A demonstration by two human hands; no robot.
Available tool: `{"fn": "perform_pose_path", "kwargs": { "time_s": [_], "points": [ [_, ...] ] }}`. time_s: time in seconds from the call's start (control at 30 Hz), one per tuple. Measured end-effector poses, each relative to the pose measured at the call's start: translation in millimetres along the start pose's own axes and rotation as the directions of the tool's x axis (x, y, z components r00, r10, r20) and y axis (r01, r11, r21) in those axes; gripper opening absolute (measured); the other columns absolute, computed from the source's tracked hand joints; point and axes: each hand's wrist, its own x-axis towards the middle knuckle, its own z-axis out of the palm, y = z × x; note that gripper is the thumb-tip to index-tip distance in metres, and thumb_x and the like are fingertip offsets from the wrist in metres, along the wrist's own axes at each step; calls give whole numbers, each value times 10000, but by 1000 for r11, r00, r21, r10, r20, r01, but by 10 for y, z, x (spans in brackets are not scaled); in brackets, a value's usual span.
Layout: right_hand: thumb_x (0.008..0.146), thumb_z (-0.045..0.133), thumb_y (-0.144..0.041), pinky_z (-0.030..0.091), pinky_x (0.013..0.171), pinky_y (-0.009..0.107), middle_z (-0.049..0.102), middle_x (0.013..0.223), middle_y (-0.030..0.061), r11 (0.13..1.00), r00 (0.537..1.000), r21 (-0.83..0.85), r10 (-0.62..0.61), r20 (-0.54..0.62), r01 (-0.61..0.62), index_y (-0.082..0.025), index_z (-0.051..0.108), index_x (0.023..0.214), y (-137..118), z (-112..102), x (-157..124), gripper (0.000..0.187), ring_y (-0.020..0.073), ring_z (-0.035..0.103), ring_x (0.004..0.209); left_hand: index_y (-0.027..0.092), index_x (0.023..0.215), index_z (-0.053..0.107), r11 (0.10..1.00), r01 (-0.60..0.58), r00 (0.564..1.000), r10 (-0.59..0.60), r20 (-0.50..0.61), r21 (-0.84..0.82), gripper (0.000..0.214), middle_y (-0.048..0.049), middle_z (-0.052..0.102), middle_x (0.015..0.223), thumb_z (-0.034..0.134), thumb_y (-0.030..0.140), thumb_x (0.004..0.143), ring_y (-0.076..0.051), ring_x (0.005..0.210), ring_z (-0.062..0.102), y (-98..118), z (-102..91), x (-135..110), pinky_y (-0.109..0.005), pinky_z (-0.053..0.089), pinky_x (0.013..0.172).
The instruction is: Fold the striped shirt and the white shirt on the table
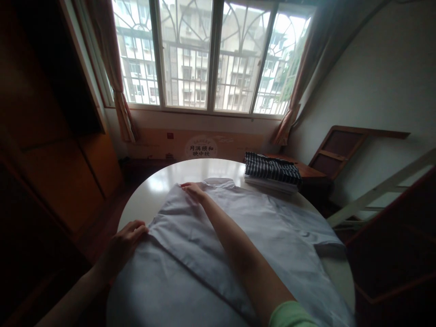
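A white shirt [218,240] lies spread over a round white table [139,202], its collar [218,182] toward the window and one sleeve reaching out to the right. At the shirt's left edge, my left hand [131,236] pinches the cloth between thumb and fingers. My right hand [193,191] reaches across the shirt to its upper left corner by the shoulder, fingers closed on the fabric there. A diagonal fold line runs through the cloth between my arms. The near part of the shirt is dim and runs out of view at the bottom.
Folded clothes, with a black striped one [272,168] on top, sit at the table's back right. A window [214,59] with curtains is behind. A wooden cabinet [91,168] stands left; a pale ladder-like frame [374,195] leans at right.
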Motion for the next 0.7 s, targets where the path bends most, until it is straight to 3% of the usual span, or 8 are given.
{"fn": "perform_pose_path", "kwargs": {
  "time_s": [0.13, 0.37, 0.7],
  "points": [
    [671, 523, -95, 436, 684, 257, 611, 818, 24, 1000, 1000, 4, -11, 13, 11, -154, 634, 889, -22, -20, 27, 251, 140, 538, 716, 189, 850, 585, 1000, -13, 1000, 13, 5, 1, 236, -65, 592, 898, 366, 276, 863, -153, 770, 595, 11, -3, 15, -223, 481, 638],
    [686, 469, -72, 448, 674, 285, 596, 709, 25, 1000, 998, -14, -6, 67, 7, -123, 637, 853, 7, 60, 79, 243, 135, 519, 623, 188, 815, 581, 997, -63, 997, 62, 43, 32, 257, -55, 596, 884, 334, 231, 869, -148, 766, 591, 86, -74, 55, -224, 471, 638],
    [701, 485, -104, 414, 864, 313, 597, 1068, 51, 991, 995, -87, -98, 28, 100, -181, 564, 1083, 99, 132, 59, 397, 178, 546, 946, 191, 800, 578, 1000, 10, 995, -11, 103, 15, 218, -56, 601, 879, 367, 237, 835, -167, 787, 588, 133, -135, 48, -249, 469, 633]
  ]
}}
